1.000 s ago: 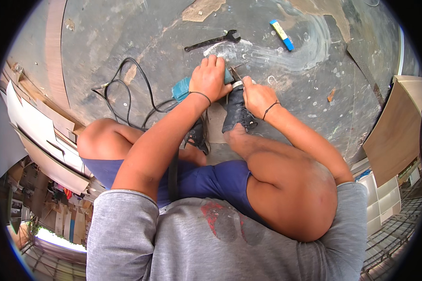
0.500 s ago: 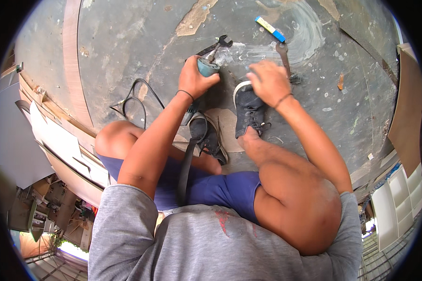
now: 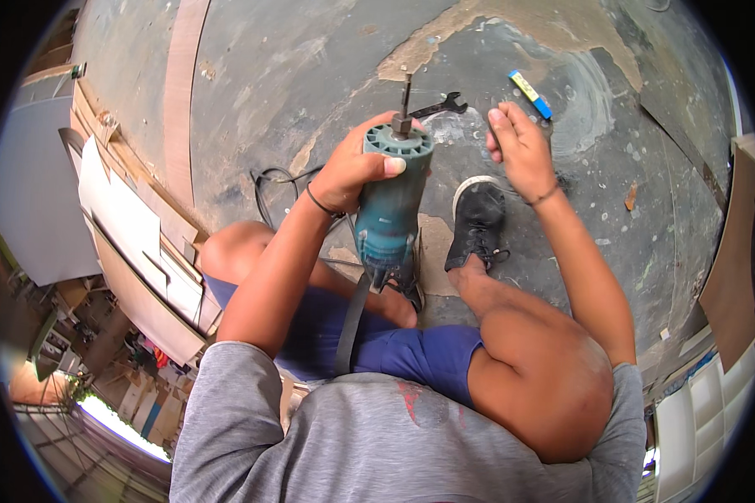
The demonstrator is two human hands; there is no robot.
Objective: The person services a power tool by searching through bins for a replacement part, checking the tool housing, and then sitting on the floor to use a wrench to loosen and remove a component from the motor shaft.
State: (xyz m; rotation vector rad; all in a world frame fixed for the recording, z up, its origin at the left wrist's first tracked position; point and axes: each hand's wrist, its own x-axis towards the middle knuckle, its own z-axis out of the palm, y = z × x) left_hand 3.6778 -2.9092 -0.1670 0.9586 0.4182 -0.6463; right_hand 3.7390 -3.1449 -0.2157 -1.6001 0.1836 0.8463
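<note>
My left hand (image 3: 356,168) is closed around the upper body of a teal trim router (image 3: 390,222), its thumb by the vented rim. The router stands nearly upright with its collet nut (image 3: 402,124) and a slim dark bit (image 3: 407,94) pointing away from me. My right hand (image 3: 524,155) hovers above the floor to the right, fingers curled and thumb pressed to them; what they hold, if anything, is hidden. Beyond the router lies a dark open-ended wrench (image 3: 446,106), partly behind it. A blue and yellow stick-shaped package (image 3: 530,94) rests just past my right hand.
A black cord (image 3: 264,189) loops on the worn grey floor (image 3: 310,75) at left. My shoe (image 3: 478,214) stands below my right hand. Sheets and boards (image 3: 130,226) lean at left; a brown panel (image 3: 730,251) and white panels (image 3: 705,394) stand at right.
My left hand has raised and turned the router, so its full body and bit now show. My right hand has curled its fingers. The second wrench no longer shows clearly; the view has shifted.
</note>
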